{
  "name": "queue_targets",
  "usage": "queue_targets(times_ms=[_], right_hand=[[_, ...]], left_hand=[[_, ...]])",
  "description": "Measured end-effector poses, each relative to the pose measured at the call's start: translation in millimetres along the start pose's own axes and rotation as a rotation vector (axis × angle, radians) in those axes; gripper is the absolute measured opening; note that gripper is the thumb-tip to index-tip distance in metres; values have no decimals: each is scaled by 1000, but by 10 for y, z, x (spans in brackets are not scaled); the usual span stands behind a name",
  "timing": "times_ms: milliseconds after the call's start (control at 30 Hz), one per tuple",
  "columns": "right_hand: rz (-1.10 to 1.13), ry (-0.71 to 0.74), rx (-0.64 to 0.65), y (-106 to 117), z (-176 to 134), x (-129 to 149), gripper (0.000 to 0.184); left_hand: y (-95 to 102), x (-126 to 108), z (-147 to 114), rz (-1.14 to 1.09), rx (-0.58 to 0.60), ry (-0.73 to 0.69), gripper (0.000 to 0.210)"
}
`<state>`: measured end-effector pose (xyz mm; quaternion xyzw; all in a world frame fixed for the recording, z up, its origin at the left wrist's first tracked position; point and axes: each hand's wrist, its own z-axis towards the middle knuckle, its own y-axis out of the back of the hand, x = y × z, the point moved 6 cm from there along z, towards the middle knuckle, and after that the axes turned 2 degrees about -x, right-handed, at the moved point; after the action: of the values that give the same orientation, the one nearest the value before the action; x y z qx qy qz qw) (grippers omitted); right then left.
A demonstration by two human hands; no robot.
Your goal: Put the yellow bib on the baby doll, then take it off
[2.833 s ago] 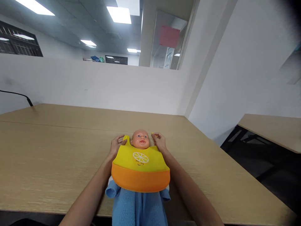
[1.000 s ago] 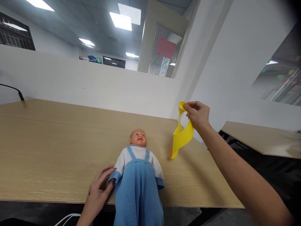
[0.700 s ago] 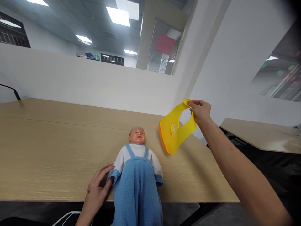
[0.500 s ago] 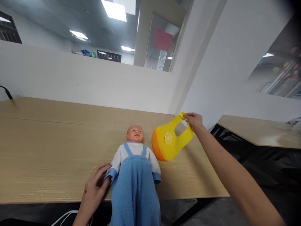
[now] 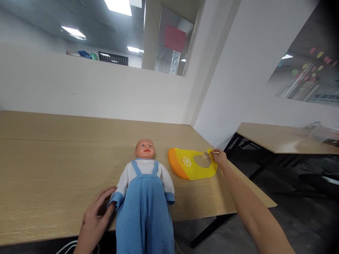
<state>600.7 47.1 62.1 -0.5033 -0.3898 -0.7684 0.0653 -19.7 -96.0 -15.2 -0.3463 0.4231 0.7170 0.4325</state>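
A baby doll (image 5: 145,197) in a white top and fluffy blue dungarees lies on its back on the wooden table (image 5: 66,169), its legs reaching past the front edge. At its left-side cuff, my left hand (image 5: 96,210) is closed around the end of the doll's sleeve, with thumb and fingers on either side. To the right of the doll's head lies a yellow bib (image 5: 194,173) with an orange pocket and a white citrus print. My right hand (image 5: 219,157) pinches the bib's neck strap at its far right end.
A white wall (image 5: 106,95) with a window rises behind the table. Off to the right stands another wooden table (image 5: 267,135) with a clear plastic bag (image 5: 321,133) on it. White cables (image 5: 67,246) hang below the front edge at left.
My right hand has lowered the bib from a raised, tilted position so it lies nearly flat on the table. My left hand keeps its place at the doll's sleeve. The view has shifted right.
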Motion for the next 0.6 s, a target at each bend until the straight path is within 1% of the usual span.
queue_targets(times_ms=[100, 200, 300, 367, 500, 600], right_hand=[[6, -1, -20, 6, 66, -84, 23], [-11, -22, -31, -33, 108, -191, 25], [-57, -38, -52, -81, 112, -306, 27], [-90, -29, -73, -99, 88, -348, 30], [-137, 1, -101, -98, -16, -338, 32], [-145, 14, -101, -85, -118, -269, 29]], left_hand=[[3, 22, -2, 9, 2, 9, 36], [18, 19, -4, 18, -23, 20, 36], [31, 10, -25, 25, -45, 38, 38], [34, 15, -65, 14, -51, 74, 41], [36, 52, -248, -31, -79, 186, 50], [76, 71, -472, -95, -185, 202, 47]])
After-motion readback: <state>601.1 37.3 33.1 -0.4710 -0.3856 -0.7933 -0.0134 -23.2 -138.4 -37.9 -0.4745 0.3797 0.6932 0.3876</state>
